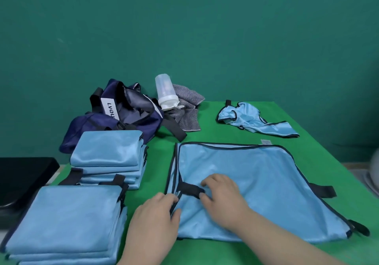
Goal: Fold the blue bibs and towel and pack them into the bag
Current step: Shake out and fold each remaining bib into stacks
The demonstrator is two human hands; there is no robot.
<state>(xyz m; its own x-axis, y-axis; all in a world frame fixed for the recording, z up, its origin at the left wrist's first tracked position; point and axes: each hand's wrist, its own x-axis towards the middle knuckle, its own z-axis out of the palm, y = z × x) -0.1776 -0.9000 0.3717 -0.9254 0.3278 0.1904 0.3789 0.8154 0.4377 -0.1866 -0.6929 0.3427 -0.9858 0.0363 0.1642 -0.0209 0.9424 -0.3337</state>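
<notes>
I had the flat bib (256, 182) spread on the green surface (225, 133), filling the lower middle and right of the frame. My left grip (156, 214) sat at the bib's left edge, fingers curled in and thumb under, pinching the dark trim there. My right grip (223, 197) lay on the cloth just right of it. Its fingers and thumb were bent round the free end of the black strap (188, 190), which ran across the bib's left side. Another black strap stuck out past the bib's right edge.

In the lower left lay the near stack (65, 219) of folded bibs, squared up, with black straps poking out at its top. Just above it stood the far stack (108, 152), also folded. Behind that, in the upper left of the surface, the navy bag (133, 117) slumped with its mouth open. A clear bottle (164, 90) with a white cap leaned tilted between the bag and the grey striped towel (184, 115), which lay unfolded. At the upper right of the surface, well apart from my grips, a crumpled bib (250, 119) lay in a heap. A black block (22, 178) sat at the left edge of the frame.
</notes>
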